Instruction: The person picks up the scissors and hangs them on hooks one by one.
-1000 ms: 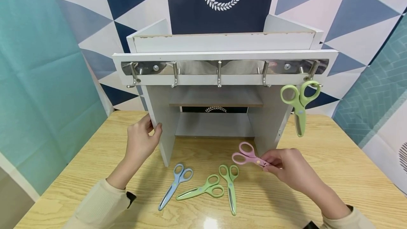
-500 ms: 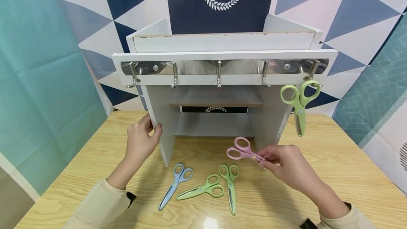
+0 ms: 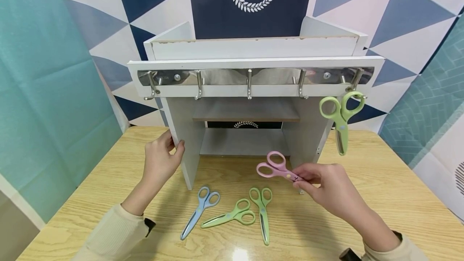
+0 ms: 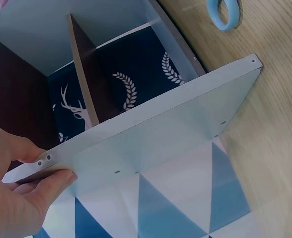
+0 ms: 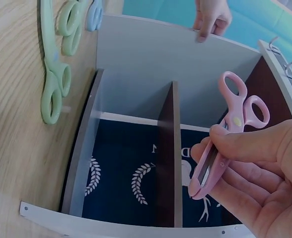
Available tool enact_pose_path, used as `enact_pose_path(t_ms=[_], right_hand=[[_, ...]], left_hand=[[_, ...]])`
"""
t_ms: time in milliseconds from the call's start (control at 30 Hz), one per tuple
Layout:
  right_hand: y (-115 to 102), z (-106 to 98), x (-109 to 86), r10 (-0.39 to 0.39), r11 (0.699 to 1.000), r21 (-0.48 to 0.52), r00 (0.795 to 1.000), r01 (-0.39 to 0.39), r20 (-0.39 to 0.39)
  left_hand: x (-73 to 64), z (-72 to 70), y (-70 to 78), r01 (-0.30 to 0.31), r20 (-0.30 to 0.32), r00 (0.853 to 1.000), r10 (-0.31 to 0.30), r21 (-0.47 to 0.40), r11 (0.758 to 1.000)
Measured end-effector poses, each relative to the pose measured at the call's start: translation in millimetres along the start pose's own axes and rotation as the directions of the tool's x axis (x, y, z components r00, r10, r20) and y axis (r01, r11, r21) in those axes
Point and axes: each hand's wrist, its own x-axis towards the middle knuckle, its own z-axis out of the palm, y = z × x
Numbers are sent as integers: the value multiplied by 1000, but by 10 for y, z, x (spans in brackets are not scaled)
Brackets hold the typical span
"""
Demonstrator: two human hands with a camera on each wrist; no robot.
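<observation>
My right hand [image 3: 328, 182] pinches a pair of pink scissors [image 5: 238, 119] by the blade part, handle loops pointing up and to the left. It holds them in front of the lower right of a white shelf unit [image 3: 253, 47]. With thumb and fingers my left hand [image 3: 161, 154] grips the front edge of the unit's left side panel [image 4: 136, 119]. Green scissors [image 3: 341, 122] hang by one loop from the rightmost hook of the metal hook rail [image 3: 224, 77]. On the table lie blue scissors [image 3: 200, 212] and two green pairs, one slanted [image 3: 232, 214] and one nearly upright [image 3: 263, 214].
The wooden table [image 3: 90, 196] carries the unit. Several metal hooks, such as the middle hook [image 3: 249, 83], stick out from the front rail. Inside the unit runs a shelf board [image 3: 246, 110]. A patterned cloth [image 3: 366, 19] hangs behind, with a teal curtain [image 3: 47, 75] at left.
My right hand has lifted the pink scissors a little upward and to the left. The left hand stays on the side panel, and the other scissors have not moved.
</observation>
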Motion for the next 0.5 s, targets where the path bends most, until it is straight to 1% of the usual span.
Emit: enact_pose_path(t_ms=[267, 500], right_hand=[[-71, -60, 34, -5, 1000, -14, 998, 4, -56], [-124, -105, 66, -35, 999, -28, 990, 32, -134]], left_hand=[[-3, 8, 3, 2, -7, 1000, -2, -1, 1000], [-12, 12, 0, 2, -14, 1000, -2, 3, 1000]])
